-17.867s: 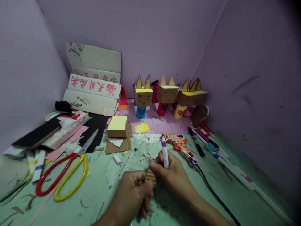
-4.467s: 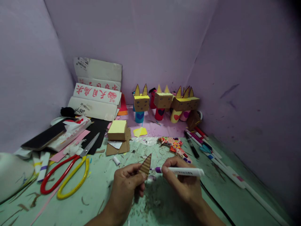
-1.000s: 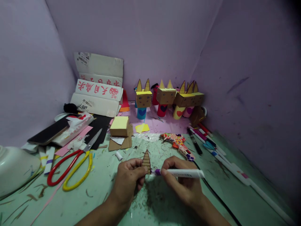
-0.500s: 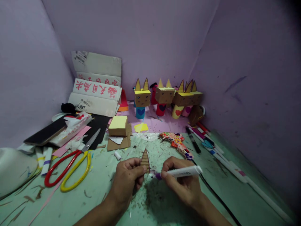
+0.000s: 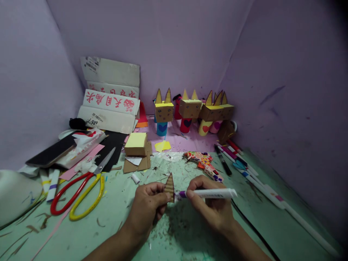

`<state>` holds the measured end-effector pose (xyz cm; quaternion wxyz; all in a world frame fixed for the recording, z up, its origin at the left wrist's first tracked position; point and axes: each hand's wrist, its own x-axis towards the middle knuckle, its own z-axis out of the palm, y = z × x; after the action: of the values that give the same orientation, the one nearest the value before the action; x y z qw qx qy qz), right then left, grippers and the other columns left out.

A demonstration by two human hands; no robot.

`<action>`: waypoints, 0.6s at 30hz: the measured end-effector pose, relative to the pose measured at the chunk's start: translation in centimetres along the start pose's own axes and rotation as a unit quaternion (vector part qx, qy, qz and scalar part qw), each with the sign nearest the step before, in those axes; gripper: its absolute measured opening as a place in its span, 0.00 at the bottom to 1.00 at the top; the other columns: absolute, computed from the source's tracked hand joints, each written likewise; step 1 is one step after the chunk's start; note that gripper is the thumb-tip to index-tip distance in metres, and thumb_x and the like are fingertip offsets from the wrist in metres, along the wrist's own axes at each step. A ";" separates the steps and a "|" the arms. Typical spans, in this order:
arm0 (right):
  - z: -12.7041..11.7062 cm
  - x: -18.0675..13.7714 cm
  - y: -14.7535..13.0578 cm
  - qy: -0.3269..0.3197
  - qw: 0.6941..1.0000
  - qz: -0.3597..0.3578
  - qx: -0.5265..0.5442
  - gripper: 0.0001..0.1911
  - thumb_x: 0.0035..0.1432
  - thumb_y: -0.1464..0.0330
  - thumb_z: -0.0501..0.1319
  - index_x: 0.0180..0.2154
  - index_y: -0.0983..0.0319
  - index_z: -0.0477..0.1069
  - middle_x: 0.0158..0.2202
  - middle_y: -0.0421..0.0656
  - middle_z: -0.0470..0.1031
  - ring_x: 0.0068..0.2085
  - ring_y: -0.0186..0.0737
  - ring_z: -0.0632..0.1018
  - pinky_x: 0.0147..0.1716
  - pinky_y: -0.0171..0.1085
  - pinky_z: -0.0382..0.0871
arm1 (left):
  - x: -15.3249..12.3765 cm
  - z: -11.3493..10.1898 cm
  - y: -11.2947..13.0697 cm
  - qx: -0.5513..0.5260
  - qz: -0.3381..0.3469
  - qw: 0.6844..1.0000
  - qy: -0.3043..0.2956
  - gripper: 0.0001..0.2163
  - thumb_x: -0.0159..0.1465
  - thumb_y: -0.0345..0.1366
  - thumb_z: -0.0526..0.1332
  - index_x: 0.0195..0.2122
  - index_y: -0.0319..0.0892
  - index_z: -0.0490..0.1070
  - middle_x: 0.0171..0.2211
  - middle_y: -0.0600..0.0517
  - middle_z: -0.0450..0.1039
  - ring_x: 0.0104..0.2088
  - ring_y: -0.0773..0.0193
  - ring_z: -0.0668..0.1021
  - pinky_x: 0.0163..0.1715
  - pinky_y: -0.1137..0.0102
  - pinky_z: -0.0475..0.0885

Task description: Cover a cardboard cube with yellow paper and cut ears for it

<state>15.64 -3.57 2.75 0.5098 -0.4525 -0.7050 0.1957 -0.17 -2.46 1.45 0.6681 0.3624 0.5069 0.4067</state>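
My left hand [image 5: 149, 206] pinches a pointed cardboard ear [image 5: 169, 185] upright between thumb and fingers, its ridged face showing and a dark line along its edge. My right hand [image 5: 210, 203] is closed round a white marker [image 5: 214, 193] with a purple tip end. The marker lies nearly level, its tip at or very close to the ear's right edge; whether it touches I cannot tell. A small white marker cap [image 5: 135, 178] rests on the table left of the ear. Behind it sits a cardboard box [image 5: 136, 144] with a yellow top.
Scissors [image 5: 87, 185] with red and yellow handles lie at left. Box-headed cardboard figures [image 5: 164, 113] stand at the back. A flower-patterned glue gun [image 5: 203, 164] and several markers [image 5: 252, 181] lie at right, with a black cable [image 5: 251, 228] beside my right arm. Scraps litter the green table.
The marker has turned more level and its tip has risen to the ear's right edge. The ear has shifted slightly right, still in my left hand.
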 end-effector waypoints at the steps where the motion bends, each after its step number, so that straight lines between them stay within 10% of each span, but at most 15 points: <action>1: 0.0 -0.1 0.1 0.007 1.000 0.004 -0.002 0.07 0.52 0.70 0.57 0.22 0.61 0.66 0.16 0.36 0.67 0.16 0.31 0.67 0.15 0.31 0.58 | 0.0 0.0 0.0 0.003 0.001 1.000 -0.002 0.05 0.43 0.34 0.63 0.18 0.38 0.69 0.09 0.59 0.59 0.10 0.77 0.57 0.11 0.79 0.49; 18: -0.1 -0.1 0.0 0.013 0.999 -0.037 -0.016 0.08 0.51 0.72 0.57 0.22 0.62 0.66 0.16 0.37 0.68 0.17 0.30 0.68 0.16 0.29 0.59 | -0.1 -0.1 -0.1 0.012 0.001 1.000 0.000 0.05 0.43 0.34 0.63 0.18 0.38 0.69 0.09 0.60 0.58 0.11 0.76 0.57 0.11 0.78 0.49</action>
<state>15.70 -3.65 2.75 0.5184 -0.4365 -0.7179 0.1592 -0.23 -2.58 1.39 0.6632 0.3706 0.5118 0.4012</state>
